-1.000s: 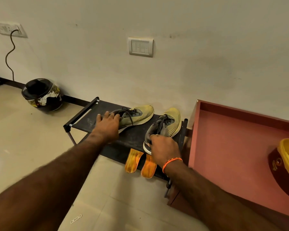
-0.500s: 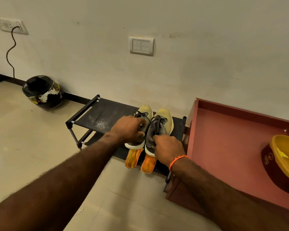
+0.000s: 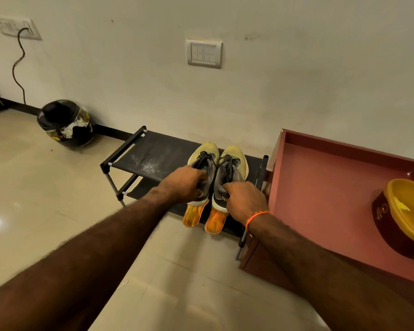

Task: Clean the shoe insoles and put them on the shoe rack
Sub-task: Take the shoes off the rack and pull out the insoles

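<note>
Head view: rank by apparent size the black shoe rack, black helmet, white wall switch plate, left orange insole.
1. Black shoe rack
2. Black helmet
3. White wall switch plate
4. Left orange insole, partly hidden under a shoe, so its rank against the switch plate is unsure.

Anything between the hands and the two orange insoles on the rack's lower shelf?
Yes. The shoes sit on the shoe rack top tier right above the insoles, and the left hand and right hand each grip a shoe's heel.
</note>
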